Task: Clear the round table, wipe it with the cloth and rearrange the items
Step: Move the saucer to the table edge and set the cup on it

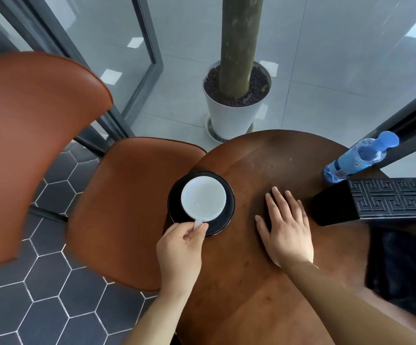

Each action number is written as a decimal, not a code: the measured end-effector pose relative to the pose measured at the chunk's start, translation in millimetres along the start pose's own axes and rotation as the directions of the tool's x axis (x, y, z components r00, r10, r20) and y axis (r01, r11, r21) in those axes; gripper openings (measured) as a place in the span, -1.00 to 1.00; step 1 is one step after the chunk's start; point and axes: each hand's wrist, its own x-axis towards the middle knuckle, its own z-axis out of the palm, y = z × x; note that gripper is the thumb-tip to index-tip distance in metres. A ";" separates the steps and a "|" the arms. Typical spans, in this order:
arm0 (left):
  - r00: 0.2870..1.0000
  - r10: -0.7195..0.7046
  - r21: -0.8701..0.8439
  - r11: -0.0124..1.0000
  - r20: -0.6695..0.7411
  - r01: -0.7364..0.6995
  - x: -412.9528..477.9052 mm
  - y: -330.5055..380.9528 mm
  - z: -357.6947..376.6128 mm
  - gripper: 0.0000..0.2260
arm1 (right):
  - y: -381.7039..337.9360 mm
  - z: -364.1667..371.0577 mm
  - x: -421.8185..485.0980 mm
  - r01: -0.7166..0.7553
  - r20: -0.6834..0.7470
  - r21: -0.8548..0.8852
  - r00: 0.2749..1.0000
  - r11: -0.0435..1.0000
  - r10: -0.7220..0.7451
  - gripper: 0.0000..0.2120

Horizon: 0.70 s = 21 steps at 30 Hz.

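The round brown wooden table fills the lower right. At its left edge an empty white cup stands on a black saucer. My left hand pinches the cup's handle at the saucer's near rim. My right hand lies flat on the tabletop, fingers spread, holding nothing. A blue water bottle stands at the far right of the table. Beside it rests a black box with an embossed pattern. A black cloth lies at the right edge.
An orange-brown chair stands close against the table's left side, its backrest further left. A white pot with a tree trunk sits on the grey floor beyond the table. Dark hexagon tiles cover the floor below left.
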 end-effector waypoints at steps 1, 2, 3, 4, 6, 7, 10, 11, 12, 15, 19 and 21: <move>1.000 -0.014 0.002 1.000 0.008 0.014 -0.1 -2.4 0.8 -0.92 | 0.0 0.2 0.2 -0.001 -0.001 -0.002 1.000 1.000 0.001 -0.38; 0.999 -0.028 0.007 1.000 0.019 0.027 0.5 -5.7 1.4 -0.91 | 0.0 0.5 0.4 -0.002 0.000 -0.004 1.000 1.000 0.002 -0.38; 0.999 -0.039 0.008 0.999 0.030 0.039 1.2 -8.7 1.5 -0.89 | 0.0 0.5 0.3 -0.002 0.002 -0.005 1.000 1.000 0.002 -0.37; 0.998 -0.048 0.002 0.999 0.037 0.048 1.9 -11.3 1.2 -0.89 | 0.1 0.6 0.2 -0.001 0.004 -0.004 1.000 1.000 0.001 -0.37; 0.998 -0.043 -0.009 0.999 0.048 0.043 2.1 -13.3 -0.6 -0.89 | 0.2 0.2 0.3 -0.002 0.005 -0.003 1.000 1.000 0.002 -0.37; 0.998 -0.025 0.001 1.000 0.053 0.025 1.1 -14.2 -1.7 -0.89 | 0.2 0.0 0.5 -0.004 0.004 -0.003 1.000 1.000 0.004 -0.37; 0.997 0.071 0.072 0.995 0.011 -0.072 -6.9 -19.0 -9.9 -0.86 | -0.3 -0.3 0.1 -0.006 0.006 -0.004 1.000 1.000 0.006 -0.36; 0.993 0.117 0.119 0.986 -0.023 -0.113 -10.7 -22.9 -13.8 -0.86 | -0.2 -0.4 0.2 -0.008 0.006 -0.002 1.000 1.000 0.008 -0.36; 0.984 0.173 0.188 0.969 -0.047 -0.162 -14.9 -29.8 -16.9 -0.84 | 0.0 -0.4 0.6 -0.009 0.008 -0.001 1.000 1.000 0.009 -0.36; 0.951 0.310 0.442 0.851 0.011 -0.283 -29.4 -57.1 -17.4 -0.71 | -0.5 -1.1 1.8 -0.021 0.007 0.033 1.000 0.999 0.021 -0.39; 0.957 0.289 0.442 0.854 0.038 -0.276 -41.3 -65.7 -8.1 -0.63 | -3.5 -0.7 2.7 -0.054 -0.011 0.161 0.998 0.985 0.056 -0.45; 0.948 0.317 0.416 0.868 -0.040 -0.273 -37.2 -56.3 -5.7 -0.69 | -3.4 1.6 0.8 -0.045 -0.035 0.159 0.998 0.986 0.051 -0.46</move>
